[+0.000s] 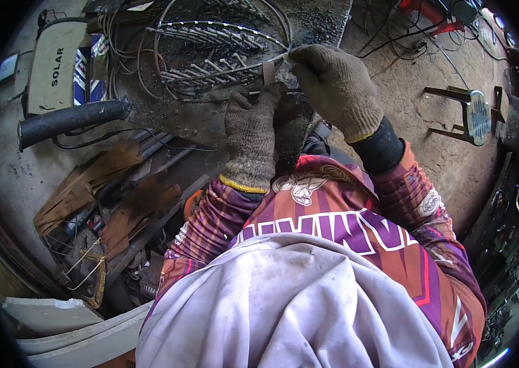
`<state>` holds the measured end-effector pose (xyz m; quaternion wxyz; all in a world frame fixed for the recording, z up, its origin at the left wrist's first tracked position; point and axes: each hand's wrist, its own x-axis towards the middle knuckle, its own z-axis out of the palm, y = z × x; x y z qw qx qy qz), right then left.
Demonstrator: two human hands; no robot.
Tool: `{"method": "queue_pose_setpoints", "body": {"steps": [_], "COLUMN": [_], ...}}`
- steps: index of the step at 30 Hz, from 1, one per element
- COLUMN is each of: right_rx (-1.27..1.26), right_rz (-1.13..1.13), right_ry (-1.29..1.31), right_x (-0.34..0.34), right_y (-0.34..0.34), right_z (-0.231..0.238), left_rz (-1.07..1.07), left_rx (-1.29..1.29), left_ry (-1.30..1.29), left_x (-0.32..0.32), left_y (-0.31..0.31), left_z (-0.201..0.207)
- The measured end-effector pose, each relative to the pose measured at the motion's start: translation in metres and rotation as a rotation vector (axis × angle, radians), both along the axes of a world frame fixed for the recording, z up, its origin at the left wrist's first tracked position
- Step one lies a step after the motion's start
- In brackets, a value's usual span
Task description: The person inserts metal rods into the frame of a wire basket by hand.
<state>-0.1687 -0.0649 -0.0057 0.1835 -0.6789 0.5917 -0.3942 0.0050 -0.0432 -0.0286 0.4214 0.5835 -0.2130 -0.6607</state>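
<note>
The frame [210, 37] lies on the table [189, 121], ahead of the hands. Its long axis runs left to right; the two curved bars converge toward the right end, beside the right hand [336, 89]. The strip [268, 72] stands crosswise to this axis, its lower end at the left hand [250, 132].

Right hand: fingers bent together, fingertips at the frame's right end; whether they grip it cannot be told. Left hand: partly curled, fingertips at the strip; the grip is hidden.

The frame comprises round bent rod and rows of slender metal rods set along the bars. The strip is flat, narrow and brown. Both gloves are coarse knit with yellow cuff edges. The table surface is dark and gritty. A black, curved pipe [75, 121] lies at left.
</note>
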Motion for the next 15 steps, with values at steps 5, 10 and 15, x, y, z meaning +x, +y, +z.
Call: {"method": "queue_pose_setpoints", "body": {"steps": [5, 10, 15], "right_rx": [-0.012, -0.021, 0.026], "right_rz": [0.012, 0.024, 0.027], "right_ry": [-0.027, -0.024, 0.013], "right_x": [0.004, 0.010, 0.016], "right_y": [-0.002, -0.006, -0.007], "right_z": [-0.002, -0.005, -0.007], "left_rz": [0.019, 0.006, -0.017], "left_rx": [0.036, -0.054, -0.003], "left_ry": [-0.025, -0.122, -0.452], "left_x": [0.006, 0.000, -0.016], "left_y": [-0.008, -0.010, -0.010], "left_z": [-0.014, 0.003, 0.051]}}
